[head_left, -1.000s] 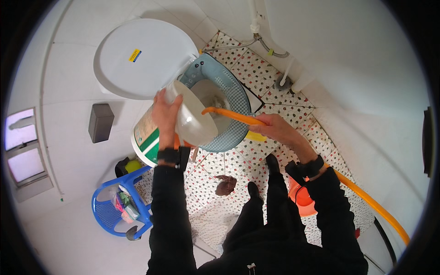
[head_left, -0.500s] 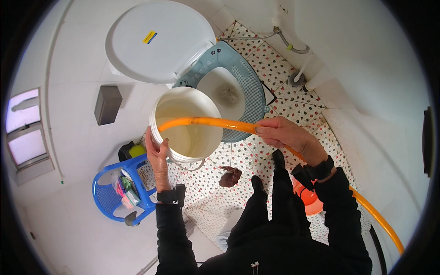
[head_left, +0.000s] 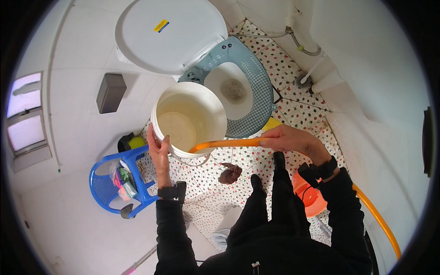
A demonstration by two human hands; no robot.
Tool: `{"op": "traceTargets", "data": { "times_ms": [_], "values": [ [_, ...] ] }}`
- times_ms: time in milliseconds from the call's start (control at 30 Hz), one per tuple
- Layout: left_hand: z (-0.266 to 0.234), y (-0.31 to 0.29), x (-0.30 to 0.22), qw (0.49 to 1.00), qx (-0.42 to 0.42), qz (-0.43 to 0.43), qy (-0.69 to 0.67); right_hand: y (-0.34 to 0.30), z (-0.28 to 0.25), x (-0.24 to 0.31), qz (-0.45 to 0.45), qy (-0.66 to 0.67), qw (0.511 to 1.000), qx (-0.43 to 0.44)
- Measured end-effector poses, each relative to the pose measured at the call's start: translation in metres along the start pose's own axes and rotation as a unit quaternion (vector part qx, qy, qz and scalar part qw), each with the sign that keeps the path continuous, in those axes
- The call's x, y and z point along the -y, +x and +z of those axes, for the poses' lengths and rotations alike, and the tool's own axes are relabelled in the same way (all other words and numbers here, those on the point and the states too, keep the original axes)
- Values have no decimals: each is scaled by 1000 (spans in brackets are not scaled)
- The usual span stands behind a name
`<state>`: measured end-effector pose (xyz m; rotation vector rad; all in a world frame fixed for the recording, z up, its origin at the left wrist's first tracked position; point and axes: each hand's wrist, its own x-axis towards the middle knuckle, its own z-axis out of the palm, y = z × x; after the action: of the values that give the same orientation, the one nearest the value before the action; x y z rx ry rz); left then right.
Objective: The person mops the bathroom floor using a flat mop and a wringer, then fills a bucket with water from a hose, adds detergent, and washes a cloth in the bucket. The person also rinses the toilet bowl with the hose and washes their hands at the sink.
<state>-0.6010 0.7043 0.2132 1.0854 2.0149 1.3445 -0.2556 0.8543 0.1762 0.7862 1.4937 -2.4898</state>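
Note:
A white bucket (head_left: 219, 109) tilts in front of the toilet, with pale liquid or a pale bottom visible inside. My left hand (head_left: 159, 152) grips its left rim, thumb over the edge and fingers hidden behind the wall. My right hand (head_left: 288, 139) is closed around an orange hose (head_left: 236, 143), whose end reaches over the near rim into the bucket. Just beyond the bucket is the toilet, its seat wearing a blue-grey padded cover (head_left: 251, 120) and its white lid (head_left: 169, 34) raised. Something greyish lies in the bowl (head_left: 234, 89).
A blue plastic chair (head_left: 101, 185) holding small packages stands at left. A crumpled brown cloth (head_left: 230, 173) lies on the dotted tile floor near my feet. An orange basin (head_left: 311, 200) sits right of my legs. A grey box (head_left: 111, 93) is mounted on the left wall.
The hose end has dropped from the bucket's left side to its near rim, and my right hand has moved slightly lower. The bucket's opening shows more of its inside.

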Motion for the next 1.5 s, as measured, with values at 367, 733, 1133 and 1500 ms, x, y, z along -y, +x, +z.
{"op": "traceTargets", "data": {
  "times_ms": [367, 733, 1133, 1500],
  "values": [
    [32, 32, -5, 998, -25, -7, 52, -3, -18, -17, -79, -57, 963, -252],
    [134, 113, -31, 919, -23, 58, 390, -19, -14, -17, -102, -13, 952, -287],
    [189, 135, -28, 878, 33, 81, 471, -33, -20, -23, -109, 10, 948, -298],
    [188, 130, -31, 879, 40, 70, 469, -41, -16, -16, -99, 20, 955, -281]
  ]
}}
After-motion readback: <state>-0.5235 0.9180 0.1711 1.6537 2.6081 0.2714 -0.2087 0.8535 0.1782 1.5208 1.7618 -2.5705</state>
